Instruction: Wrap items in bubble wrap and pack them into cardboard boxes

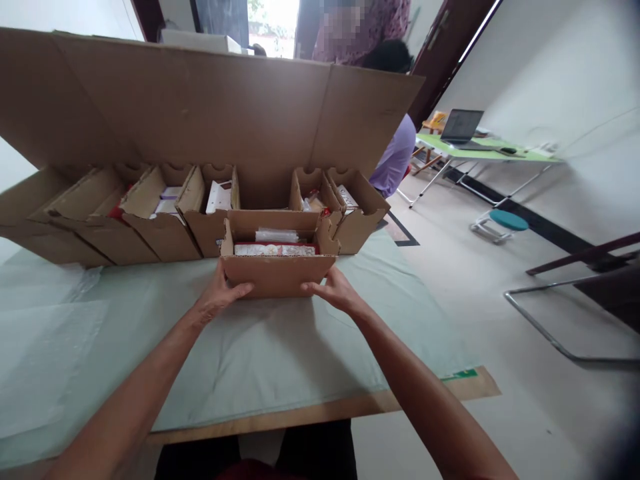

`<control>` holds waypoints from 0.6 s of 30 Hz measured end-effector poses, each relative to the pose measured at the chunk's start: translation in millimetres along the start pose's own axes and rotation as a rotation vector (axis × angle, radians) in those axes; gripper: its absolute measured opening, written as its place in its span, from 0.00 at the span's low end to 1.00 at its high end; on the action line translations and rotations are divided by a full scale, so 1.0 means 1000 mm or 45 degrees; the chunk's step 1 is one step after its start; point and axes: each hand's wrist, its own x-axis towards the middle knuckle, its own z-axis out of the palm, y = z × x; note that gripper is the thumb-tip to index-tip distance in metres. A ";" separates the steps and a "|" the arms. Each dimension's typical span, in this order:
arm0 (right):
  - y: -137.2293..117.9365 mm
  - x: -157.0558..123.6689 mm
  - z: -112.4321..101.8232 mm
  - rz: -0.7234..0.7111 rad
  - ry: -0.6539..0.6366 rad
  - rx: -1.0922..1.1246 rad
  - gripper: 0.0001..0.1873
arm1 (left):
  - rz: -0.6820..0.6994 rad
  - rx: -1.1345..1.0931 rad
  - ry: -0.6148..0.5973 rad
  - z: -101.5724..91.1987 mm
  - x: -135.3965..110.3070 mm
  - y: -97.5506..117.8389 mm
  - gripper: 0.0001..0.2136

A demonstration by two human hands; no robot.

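Both of my hands grip a brown open-topped cardboard box [277,277] by its two lower sides, in front of a row of similar boxes. My left hand [223,293] has its thumb on the front panel at the left corner, while its fingers are out of sight round the side. On the right corner, my right hand [333,290] holds the box the same way. Inside are a patterned whitish item [275,250] with red along its edge and a clear plastic-looking packet [277,235]. Behind the box shows a gap in the row.
Cardboard bins with small goods, such as a white packet [219,197], stand before a tall cardboard panel [200,107]. Clear plastic sheeting [45,360] lies left on the green tablecloth [260,373]. Behind the panel are people; rightward stand a laptop [463,127] on a table and a teal stool [509,220].
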 end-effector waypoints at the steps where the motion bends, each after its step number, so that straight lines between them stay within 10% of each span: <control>1: 0.002 0.005 0.005 -0.032 -0.003 0.066 0.39 | 0.000 -0.020 -0.018 0.001 0.003 -0.002 0.46; 8: 0.000 -0.004 0.015 0.005 0.124 0.132 0.42 | -0.029 -0.147 0.063 0.017 -0.003 -0.003 0.46; 18: -0.062 -0.093 0.035 0.027 0.256 0.074 0.42 | 0.021 -0.203 0.190 0.002 -0.099 0.011 0.34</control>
